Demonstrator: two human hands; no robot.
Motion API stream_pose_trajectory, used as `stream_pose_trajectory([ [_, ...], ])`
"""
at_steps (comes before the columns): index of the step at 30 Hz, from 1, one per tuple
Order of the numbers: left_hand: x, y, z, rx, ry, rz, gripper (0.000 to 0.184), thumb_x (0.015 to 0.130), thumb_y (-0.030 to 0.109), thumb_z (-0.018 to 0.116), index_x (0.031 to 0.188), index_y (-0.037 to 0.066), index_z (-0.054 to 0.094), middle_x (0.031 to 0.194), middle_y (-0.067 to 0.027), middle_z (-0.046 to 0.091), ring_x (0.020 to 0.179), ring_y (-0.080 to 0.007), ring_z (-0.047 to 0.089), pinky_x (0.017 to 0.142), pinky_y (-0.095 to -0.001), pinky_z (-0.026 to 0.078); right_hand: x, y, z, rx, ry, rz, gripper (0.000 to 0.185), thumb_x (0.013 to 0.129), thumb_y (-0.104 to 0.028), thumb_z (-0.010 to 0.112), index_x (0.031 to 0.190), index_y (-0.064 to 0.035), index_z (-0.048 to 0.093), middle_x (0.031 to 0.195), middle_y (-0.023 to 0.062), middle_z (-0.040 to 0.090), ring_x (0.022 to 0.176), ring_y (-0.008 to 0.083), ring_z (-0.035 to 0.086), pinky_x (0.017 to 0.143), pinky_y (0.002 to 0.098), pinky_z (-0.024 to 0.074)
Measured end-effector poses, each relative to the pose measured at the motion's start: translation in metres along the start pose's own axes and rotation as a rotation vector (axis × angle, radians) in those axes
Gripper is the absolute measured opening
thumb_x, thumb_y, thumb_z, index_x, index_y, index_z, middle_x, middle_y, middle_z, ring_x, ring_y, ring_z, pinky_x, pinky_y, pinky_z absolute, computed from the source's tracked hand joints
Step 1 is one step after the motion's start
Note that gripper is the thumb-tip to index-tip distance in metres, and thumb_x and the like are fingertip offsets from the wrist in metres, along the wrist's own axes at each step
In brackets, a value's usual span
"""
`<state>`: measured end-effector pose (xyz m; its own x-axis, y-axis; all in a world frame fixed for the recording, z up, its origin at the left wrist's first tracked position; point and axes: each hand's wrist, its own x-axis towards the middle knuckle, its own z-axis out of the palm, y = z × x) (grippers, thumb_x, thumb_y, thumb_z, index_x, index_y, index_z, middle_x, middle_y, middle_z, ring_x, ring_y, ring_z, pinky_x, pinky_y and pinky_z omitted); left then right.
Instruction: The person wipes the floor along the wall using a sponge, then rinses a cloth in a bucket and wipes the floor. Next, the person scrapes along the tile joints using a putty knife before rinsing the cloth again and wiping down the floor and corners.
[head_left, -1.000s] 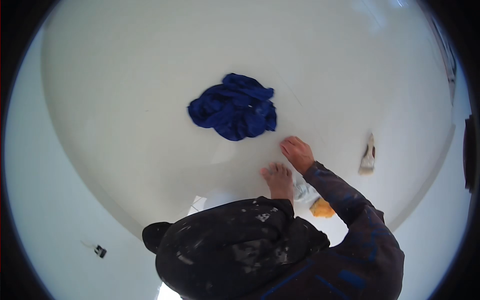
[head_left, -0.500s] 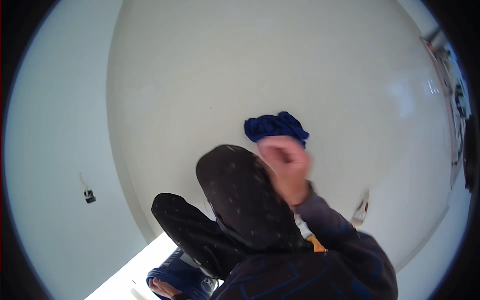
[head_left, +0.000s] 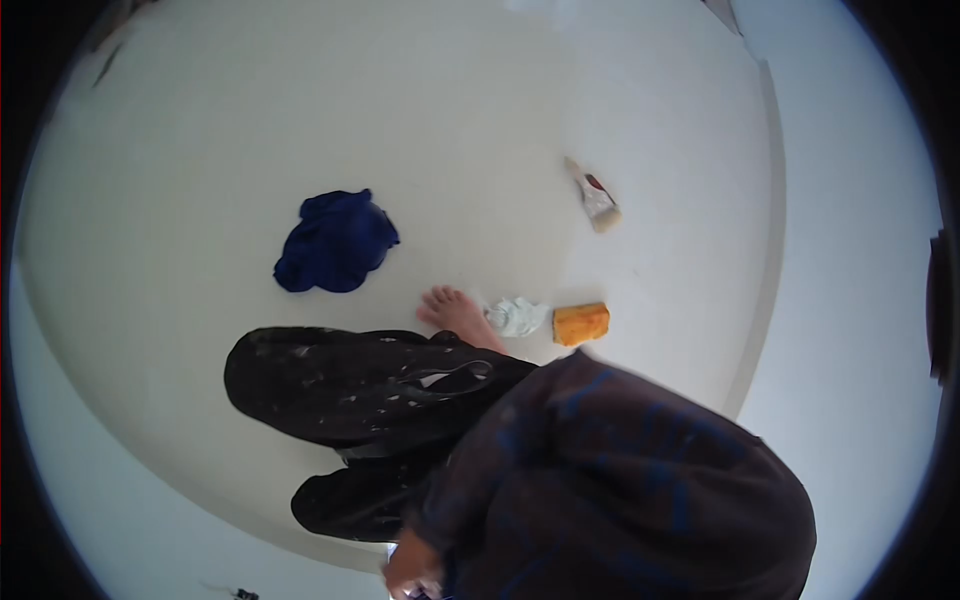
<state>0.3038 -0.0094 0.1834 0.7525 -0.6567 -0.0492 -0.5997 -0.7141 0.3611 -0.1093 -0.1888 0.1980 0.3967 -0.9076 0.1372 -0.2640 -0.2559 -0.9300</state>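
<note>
My right hand [head_left: 412, 568] is low in the view at the bottom edge, past the end of the dark sleeve. It is blurred and cut off by the frame, so its fingers do not show clearly. A small patch of dark blue shows beside it, too little to name. My left hand is out of sight. On the pale floor beyond my knees lies a crumpled dark blue cloth [head_left: 338, 243]. A crumpled white wad [head_left: 517, 317] and an orange sponge-like block [head_left: 581, 324] lie near my bare foot [head_left: 457, 312].
A paintbrush [head_left: 597, 203] with pale bristles lies on the floor [head_left: 480, 140] farther out. Walls curve up at both sides. My bent legs [head_left: 370, 385], in paint-specked black trousers, take up the lower left.
The view has turned, so the blue cloth now appears farther left and the brush higher up. My right hand has moved from near the cloth down to the bottom edge. My left hand has left view.
</note>
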Motion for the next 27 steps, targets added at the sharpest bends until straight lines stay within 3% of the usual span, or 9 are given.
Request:
stream_pose_trajectory([
  [4,0.041,0.005,-0.001,0.119,-0.25,0.081,0.062,0.104,0.04,0.053,0.146,-0.001,0.035,0.144,-0.0241,0.041,0.13,-0.0381,0.046,0.108,-0.0489,0.043,-0.049,0.007,-0.021,-0.069,0.073,0.159,0.02,0.086,-0.005,0.06,0.106,-0.0041,0.065,0.086,0.0118,0.064,0.075,0.0215,0.062,0.072,0.0351,0.0521],
  [8,0.098,0.014,0.014,0.574,-0.614,0.621,0.071,0.106,0.044,0.052,0.155,-0.001,0.028,0.153,-0.0267,0.037,0.139,-0.0405,0.044,0.113,-0.0506,0.042,-0.229,0.101,-0.09,0.018,1.062,0.747,0.027,0.088,0.008,0.052,0.108,-0.0022,0.066,0.086,0.0038,0.062,0.079,0.0119,0.061,0.074,0.028,0.0541],
  [10,0.074,0.052,0.043,0.453,-0.707,0.513,0.075,0.107,0.046,0.052,0.159,-0.001,0.025,0.157,-0.028,0.035,0.143,-0.0418,0.042,0.116,-0.0514,0.041,-0.394,0.133,-0.049,-0.063,1.175,1.058,0.018,0.086,0.0,0.057,0.101,-0.0017,0.068,0.087,0.0064,0.066,0.081,0.0194,0.065,0.074,0.0347,0.0557],
  [14,0.031,0.114,0.079,0.321,-0.669,0.383,0.081,0.106,0.047,0.054,0.161,-0.001,0.02,0.161,-0.0288,0.029,0.147,-0.0422,0.036,0.122,-0.0476,0.031,-0.614,0.087,0.047,-0.516,0.051,2.046,0.02,0.092,-0.022,0.058,0.094,-0.008,0.073,0.103,0.013,0.074,0.106,0.0317,0.069,0.092,0.0453,0.0556],
  [15,0.036,0.111,0.082,0.32,-0.668,0.398,0.081,0.106,0.047,0.054,0.161,-0.001,0.02,0.161,-0.0288,0.029,0.147,-0.0422,0.036,0.122,-0.0476,0.031,-0.648,0.082,0.088,-0.561,-0.081,2.04,0.014,0.089,-0.013,0.062,0.093,-0.0076,0.074,0.104,0.013,0.075,0.095,0.0297,0.072,0.084,0.0411,0.0593],
  [19,0.061,0.119,0.091,0.219,-0.789,0.466,0.082,0.105,0.044,0.058,0.161,-0.001,0.018,0.161,-0.0286,0.029,0.148,-0.041,0.034,0.122,-0.046,0.03,-0.61,0.075,0.172,0.23,1.119,1.97,0.036,0.084,-0.026,0.076,0.113,-0.0054,0.069,0.099,0.0187,0.077,0.097,0.0314,0.074,0.092,0.0406,0.0576],
  [21,0.072,0.136,0.089,0.257,-0.805,0.477,0.082,0.105,0.042,0.059,0.161,-0.001,0.018,0.162,-0.0281,0.029,0.148,-0.0406,0.035,0.122,-0.0454,0.029,-0.568,0.107,0.18,0.147,1.219,1.772,0.07,0.084,-0.029,0.081,0.139,-0.0045,0.044,0.108,0.0196,0.069,0.087,0.0317,0.07,0.075,0.0454,0.062],
  [25,0.079,0.156,0.092,0.288,-0.879,0.507,0.082,0.105,0.041,0.06,0.162,0.0,0.019,0.162,-0.0268,0.03,0.148,-0.0391,0.035,0.122,-0.0441,0.029,-0.39,0.126,0.059,0.981,1.926,1.521,0.103,0.079,-0.046,0.088,0.149,-0.0093,0.02,0.146,0.0245,0.042,0.122,0.0436,0.056,0.082,0.0611,0.0594],
  [27,0.075,0.161,0.092,0.261,-0.897,0.492,0.082,0.105,0.041,0.06,0.162,0.0,0.018,0.162,-0.0265,0.03,0.149,-0.0388,0.035,0.122,-0.0439,0.028,-0.359,0.172,0.039,0.797,1.91,1.533,0.093,0.08,-0.039,0.087,0.141,-0.0053,0.026,0.132,0.0231,0.055,0.112,0.0378,0.063,0.082,0.0523,0.0601],
])
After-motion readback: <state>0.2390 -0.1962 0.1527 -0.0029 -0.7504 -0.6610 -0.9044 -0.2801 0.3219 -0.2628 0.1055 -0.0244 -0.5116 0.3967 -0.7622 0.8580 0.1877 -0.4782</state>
